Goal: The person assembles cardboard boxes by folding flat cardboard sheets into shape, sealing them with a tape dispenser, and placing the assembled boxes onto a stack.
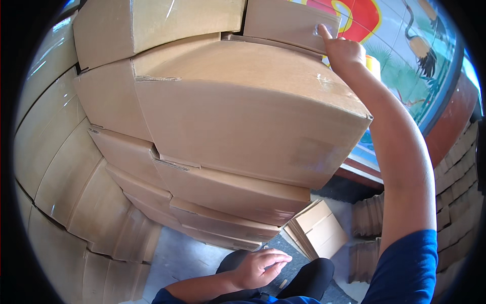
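My right arm reaches up to a flat-sided cardboard box (283,23) on top of the stack. My right hand (347,53) is closed at that box's right end, one digit laid along its near face over a shiny patch; the other fingers are mostly hidden. Beneath it sits a large cardboard carton (243,111) with a worn front right corner. Low over my lap, my left hand (260,268) hangs loosely open, fingers slightly bent, with nothing visible in it. Behind my right wrist, a yellow object (373,66) is partly hidden.
More cartons (66,167) form a wall on the left. Flattened cardboard (319,230) lies on the floor by my knee, and stacked cardboard sheets (458,187) stand at the right. A painted tile wall (400,45) with a crane rises behind the cartons.
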A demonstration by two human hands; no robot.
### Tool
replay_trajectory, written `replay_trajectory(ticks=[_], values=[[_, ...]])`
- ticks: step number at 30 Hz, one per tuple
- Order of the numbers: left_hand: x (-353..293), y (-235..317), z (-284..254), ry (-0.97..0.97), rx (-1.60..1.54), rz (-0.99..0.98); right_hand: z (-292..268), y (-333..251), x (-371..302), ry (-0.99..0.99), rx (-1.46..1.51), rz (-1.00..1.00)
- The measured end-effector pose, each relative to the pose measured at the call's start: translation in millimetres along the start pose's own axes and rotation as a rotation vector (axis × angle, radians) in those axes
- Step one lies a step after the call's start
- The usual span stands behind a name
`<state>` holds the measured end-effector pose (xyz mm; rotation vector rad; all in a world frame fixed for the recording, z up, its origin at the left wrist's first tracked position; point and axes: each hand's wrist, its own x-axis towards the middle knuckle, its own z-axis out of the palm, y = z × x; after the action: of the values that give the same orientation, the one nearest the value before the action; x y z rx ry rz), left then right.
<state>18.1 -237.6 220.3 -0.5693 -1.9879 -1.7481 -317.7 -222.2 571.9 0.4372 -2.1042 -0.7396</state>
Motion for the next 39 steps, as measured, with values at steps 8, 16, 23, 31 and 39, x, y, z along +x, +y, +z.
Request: replay_trajectory(ticks=[8,16,23,31,39], values=[[-9,-9,-15,0.066,-0.036,-0.054,-3,-7,27,0.021,0.173,0.056],[-20,-12,-18,0.064,-0.052,-0.079,7,7,22,0.015,0.347,-0.080],[-34,-8,-15,0.056,-0.029,-0.083,32,0,15,-0.097,0.003,-0.059],[-42,-15,-12,0.061,-0.087,-0.143,49,1,18,-0.079,0.016,-0.209],[-52,-18,-8,0.051,-0.086,-0.203,39,-1,15,-0.214,0.170,-0.066]])
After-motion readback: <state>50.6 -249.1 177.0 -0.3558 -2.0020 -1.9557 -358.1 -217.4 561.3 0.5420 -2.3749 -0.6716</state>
